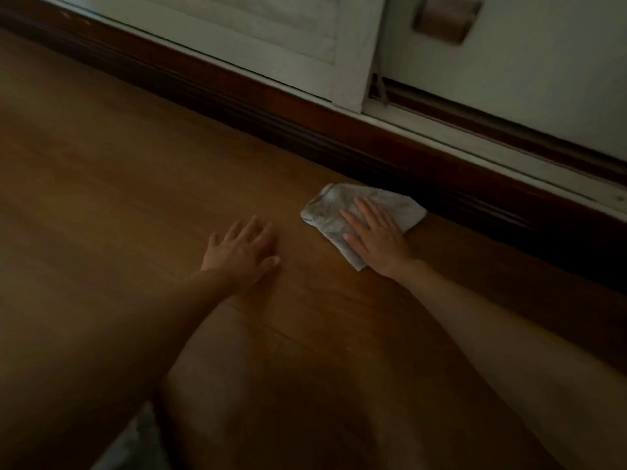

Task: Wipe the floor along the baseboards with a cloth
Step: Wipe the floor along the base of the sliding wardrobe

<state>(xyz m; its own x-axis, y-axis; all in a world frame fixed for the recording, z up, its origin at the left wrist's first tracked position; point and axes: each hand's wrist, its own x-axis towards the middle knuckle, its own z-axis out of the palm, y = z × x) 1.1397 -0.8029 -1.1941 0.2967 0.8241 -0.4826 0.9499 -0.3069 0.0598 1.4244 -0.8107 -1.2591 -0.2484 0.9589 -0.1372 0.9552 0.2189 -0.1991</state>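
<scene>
Two bare hands press flat on a wooden floor (118,171) in dim light. At about 3 o'clock from the centre of the view, the right hand (376,237) lies palm down on a crumpled pale cloth (334,212), its fingers (359,206) straight and slightly spread, pointing toward 11 o'clock; they rest on the fabric and do not curl round it. The cloth sits on the floor just beside the dark wooden baseboard (305,130), with its far edge close to the shadowed foot of the board; whether it touches the board cannot be told in the gloom. Part of the cloth sticks out from under the palm toward 10 o'clock and part toward 2 o'clock.

Near the centre of the view, at about 9 o'clock from the cloth and apart from it, the left hand (242,254) rests palm down on bare floor, fingers (254,228) straight and a little apart, holding nothing. Both forearms run down toward 6 o'clock, and a bare knee (271,385) shows between them at the bottom of the view.

Running from 10 o'clock to 4 o'clock, the baseboard carries above it pale sliding doors (271,39) in a light track (492,157). On the door at 1 o'clock sits a recessed brown handle (446,16), blurred.
</scene>
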